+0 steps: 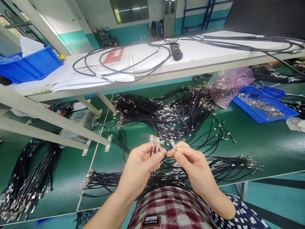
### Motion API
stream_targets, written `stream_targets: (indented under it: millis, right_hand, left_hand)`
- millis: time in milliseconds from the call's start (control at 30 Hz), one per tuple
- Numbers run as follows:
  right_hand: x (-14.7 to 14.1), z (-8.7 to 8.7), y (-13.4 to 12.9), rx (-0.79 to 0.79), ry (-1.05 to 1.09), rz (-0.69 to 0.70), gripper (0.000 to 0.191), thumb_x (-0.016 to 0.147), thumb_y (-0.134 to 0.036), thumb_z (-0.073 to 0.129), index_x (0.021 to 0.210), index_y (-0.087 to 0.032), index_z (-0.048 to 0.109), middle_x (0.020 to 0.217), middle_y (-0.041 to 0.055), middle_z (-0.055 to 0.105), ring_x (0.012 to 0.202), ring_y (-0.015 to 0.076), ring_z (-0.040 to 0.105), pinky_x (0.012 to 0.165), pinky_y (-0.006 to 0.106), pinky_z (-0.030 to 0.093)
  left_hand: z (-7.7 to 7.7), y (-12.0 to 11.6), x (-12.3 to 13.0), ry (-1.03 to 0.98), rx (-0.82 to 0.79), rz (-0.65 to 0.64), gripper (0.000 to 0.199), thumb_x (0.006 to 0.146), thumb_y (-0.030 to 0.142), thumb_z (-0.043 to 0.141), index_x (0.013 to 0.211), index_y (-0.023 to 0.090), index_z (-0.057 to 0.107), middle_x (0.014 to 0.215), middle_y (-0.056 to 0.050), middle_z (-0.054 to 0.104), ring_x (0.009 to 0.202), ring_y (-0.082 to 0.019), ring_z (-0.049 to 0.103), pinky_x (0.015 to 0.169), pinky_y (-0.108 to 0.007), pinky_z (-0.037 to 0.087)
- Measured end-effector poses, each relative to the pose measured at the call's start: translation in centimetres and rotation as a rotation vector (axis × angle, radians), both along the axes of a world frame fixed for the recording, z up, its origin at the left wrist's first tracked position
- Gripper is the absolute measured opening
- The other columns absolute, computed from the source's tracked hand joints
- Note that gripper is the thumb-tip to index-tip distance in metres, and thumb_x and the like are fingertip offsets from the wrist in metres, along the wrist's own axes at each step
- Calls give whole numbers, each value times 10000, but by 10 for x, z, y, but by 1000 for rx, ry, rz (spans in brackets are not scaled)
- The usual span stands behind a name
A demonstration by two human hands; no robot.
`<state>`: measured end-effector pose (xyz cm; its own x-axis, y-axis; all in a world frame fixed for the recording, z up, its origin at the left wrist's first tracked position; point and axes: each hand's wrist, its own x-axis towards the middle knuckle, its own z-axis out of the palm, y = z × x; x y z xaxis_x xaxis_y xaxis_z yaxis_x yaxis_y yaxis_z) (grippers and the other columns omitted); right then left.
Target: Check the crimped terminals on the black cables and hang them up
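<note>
Close in front of my body, my left hand (144,165) pinches several black cables by their ends, and their small metal connectors (154,141) stand up side by side above the fingers. Just to the right, my right hand (192,159) grips one more cable between thumb and fingers, its connector (172,143) tilted up to the left. The fingertips of both hands nearly meet. Below and behind the hands lies a bundle of black cables (224,165) along the table's front edge. Farther back rests a large heap of black cables (164,114) with white labels.
A blue tray (262,116) of small metal parts and a pink plastic bag (225,90) are at the right. Another cable bundle (33,171) lies at the left, beyond the shelf's posts. Overhead, the white shelf (197,60) holds coiled cables and a blue bin (30,68).
</note>
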<state>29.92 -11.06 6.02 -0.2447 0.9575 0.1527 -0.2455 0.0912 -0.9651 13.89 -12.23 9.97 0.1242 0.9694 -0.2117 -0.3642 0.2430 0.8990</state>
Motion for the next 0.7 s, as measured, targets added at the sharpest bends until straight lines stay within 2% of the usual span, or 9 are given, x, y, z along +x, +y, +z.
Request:
stream_targets:
  millis: [100,200,333,500,700]
  right_hand:
    - [0,4,2,23,-20,-26,139,905,-254,638,919,-305,767,787,5,589,785,153,502,695,261,407]
    - [-1,8,4,12,4,-36,140,883,-234,659,911,-310,773,772,3,582,757,147,506,657,253,418]
    - [-3,13,5,-11,29,-31,122,853,-212,680,875,-277,780,762,10,599,715,142,514,636,253,446]
    - [-6,16,6,-34,59,-2,93,829,-205,698,830,-248,780,741,11,618,641,127,502,617,258,465]
    - [-9,18,8,-37,53,38,78,822,-184,699,782,-208,762,741,11,604,649,117,504,589,237,437]
  left_hand:
    - [0,1,0,15,-21,-1,121,782,233,752,789,121,707,617,42,440,470,-15,243,463,-210,156]
    - [1,2,1,-3,-29,15,125,760,223,773,788,124,702,621,38,465,471,-14,261,448,-192,164]
    - [1,2,4,-63,-50,18,152,731,187,798,772,135,661,659,41,480,489,-17,284,442,-169,205]
    - [-1,-1,4,-81,-36,5,147,746,193,789,828,123,688,640,50,450,477,-6,260,428,-147,209]
    - [-2,-2,5,-89,-29,-21,125,755,190,783,840,137,708,649,43,472,460,4,271,414,-132,211]
